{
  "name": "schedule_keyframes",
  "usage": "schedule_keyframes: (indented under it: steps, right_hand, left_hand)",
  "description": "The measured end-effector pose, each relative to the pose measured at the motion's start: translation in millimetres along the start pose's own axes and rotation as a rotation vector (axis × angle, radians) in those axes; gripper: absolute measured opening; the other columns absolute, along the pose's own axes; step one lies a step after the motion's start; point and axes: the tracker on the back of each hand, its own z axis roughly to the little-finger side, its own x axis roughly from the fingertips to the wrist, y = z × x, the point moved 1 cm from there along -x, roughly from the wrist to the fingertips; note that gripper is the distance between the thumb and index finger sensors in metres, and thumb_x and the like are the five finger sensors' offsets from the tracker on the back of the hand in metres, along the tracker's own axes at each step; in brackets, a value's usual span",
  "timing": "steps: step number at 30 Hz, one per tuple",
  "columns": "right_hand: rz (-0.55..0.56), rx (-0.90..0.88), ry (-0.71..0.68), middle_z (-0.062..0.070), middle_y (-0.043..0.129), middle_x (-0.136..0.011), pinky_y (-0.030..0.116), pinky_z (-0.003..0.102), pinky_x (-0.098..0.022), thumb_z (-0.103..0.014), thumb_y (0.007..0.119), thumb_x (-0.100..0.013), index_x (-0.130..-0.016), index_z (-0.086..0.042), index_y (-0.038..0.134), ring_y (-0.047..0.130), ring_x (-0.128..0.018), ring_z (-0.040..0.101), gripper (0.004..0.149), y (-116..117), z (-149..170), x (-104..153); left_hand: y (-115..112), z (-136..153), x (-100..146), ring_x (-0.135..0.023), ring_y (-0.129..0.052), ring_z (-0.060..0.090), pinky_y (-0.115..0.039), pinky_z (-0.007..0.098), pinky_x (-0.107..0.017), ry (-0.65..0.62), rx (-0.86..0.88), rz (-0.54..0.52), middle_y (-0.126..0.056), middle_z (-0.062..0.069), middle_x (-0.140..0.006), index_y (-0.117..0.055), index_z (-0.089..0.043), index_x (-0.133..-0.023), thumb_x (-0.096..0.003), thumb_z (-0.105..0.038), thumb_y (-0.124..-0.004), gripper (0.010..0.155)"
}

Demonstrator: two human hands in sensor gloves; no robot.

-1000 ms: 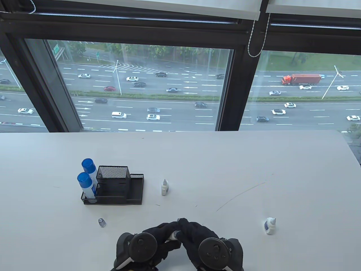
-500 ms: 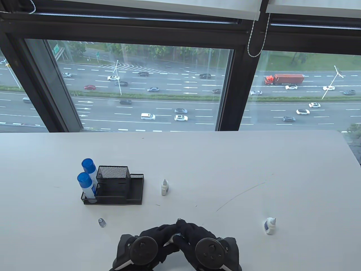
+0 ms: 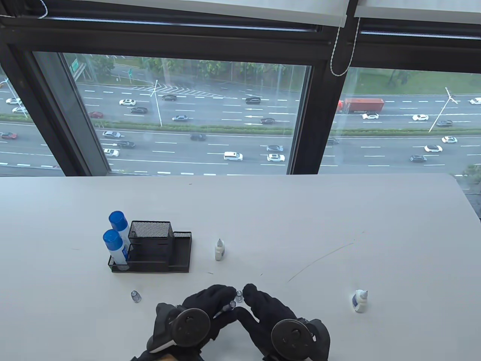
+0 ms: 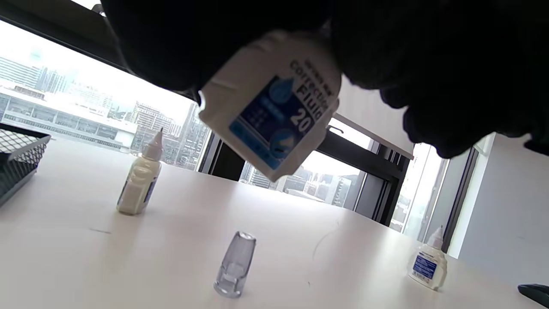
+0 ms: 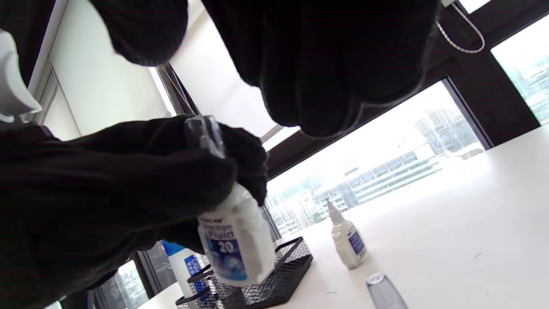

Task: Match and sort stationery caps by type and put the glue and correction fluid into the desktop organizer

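Note:
My left hand (image 3: 220,302) grips a small white correction fluid bottle (image 4: 274,107) tilted above the table; a clear cap (image 5: 205,133) sits on its tip. My right hand (image 3: 251,297) hovers just right of it, fingers loosely curled and holding nothing. A loose clear cap (image 3: 238,299) stands on the table between the two hands' fingertips, untouched (image 4: 235,264). Another clear cap (image 3: 135,296) stands further left. Two uncapped bottles stand upright: one (image 3: 220,250) mid-table, one (image 3: 360,301) at the right. The black mesh organizer (image 3: 180,255) holds two blue-capped glue sticks (image 3: 112,242).
The white table ends at a window wall at the back and curves away at the right edge (image 3: 466,195). The organizer's tall middle cup (image 3: 150,235) and low right tray (image 3: 182,235) show nothing inside.
The hands were pressed together around the bottle's tip; now the right hand has let go and drawn slightly right. The left hand has lifted forward with the capped bottle, exposing the loose cap.

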Motion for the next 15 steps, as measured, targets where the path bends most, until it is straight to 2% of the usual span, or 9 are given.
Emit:
schedule_keyframes:
  steps: [5, 9, 11, 13, 15]
  right_hand:
    - [0.014, 0.043, 0.009, 0.011, 0.092, -0.084, 0.082, 0.043, -0.049, -0.053, 0.072, -0.052, -0.098, -0.015, 0.075, 0.098, -0.062, 0.028, 0.060, -5.2, 4.8, -1.0]
    - [-0.036, -0.045, 0.005, 0.011, 0.093, -0.083, 0.083, 0.043, -0.049, -0.052, 0.072, -0.052, -0.097, -0.014, 0.076, 0.098, -0.061, 0.028, 0.059, -1.6, 10.4, -3.6]
    - [-0.042, -0.052, 0.002, 0.011, 0.093, -0.082, 0.083, 0.043, -0.048, -0.051, 0.072, -0.052, -0.097, -0.014, 0.077, 0.098, -0.061, 0.028, 0.058, -0.4, 12.4, -4.5]
    - [-0.039, -0.017, 0.011, 0.011, 0.093, -0.083, 0.082, 0.044, -0.049, -0.051, 0.072, -0.052, -0.097, -0.014, 0.077, 0.098, -0.062, 0.028, 0.058, -0.4, 13.6, -4.9]
    - [-0.003, 0.078, 0.029, 0.011, 0.093, -0.083, 0.082, 0.044, -0.049, -0.051, 0.072, -0.052, -0.097, -0.015, 0.076, 0.098, -0.062, 0.028, 0.058, -0.1, 13.6, -5.0]
  left_hand:
    - [35.3, 29.1, -26.5, -0.087, -0.098, 0.025, -0.083, 0.047, -0.062, 0.079, -0.042, -0.020, -0.074, 0.007, -0.107, -0.069, -0.031, -0.102, -0.0523, -0.054, -0.080, 0.056]
    - [57.5, 49.8, -53.5, -0.084, -0.101, 0.024, -0.084, 0.046, -0.061, 0.163, -0.061, -0.058, -0.084, 0.002, -0.098, -0.072, -0.034, -0.100, -0.0500, -0.053, -0.084, 0.054]
    - [60.0, 57.2, -63.7, -0.085, -0.100, 0.026, -0.083, 0.048, -0.063, 0.202, -0.104, -0.072, -0.088, -0.001, -0.096, -0.075, -0.037, -0.097, -0.0478, -0.051, -0.087, 0.053]
    - [58.4, 64.5, -72.1, -0.085, -0.101, 0.024, -0.083, 0.047, -0.063, 0.260, -0.235, -0.083, -0.091, -0.003, -0.094, -0.076, -0.039, -0.094, -0.0453, -0.051, -0.090, 0.052]
    - [51.0, 73.9, -82.8, -0.086, -0.101, 0.022, -0.083, 0.047, -0.064, 0.299, -0.353, -0.038, -0.092, -0.005, -0.093, -0.077, -0.039, -0.093, -0.0440, -0.051, -0.091, 0.053]
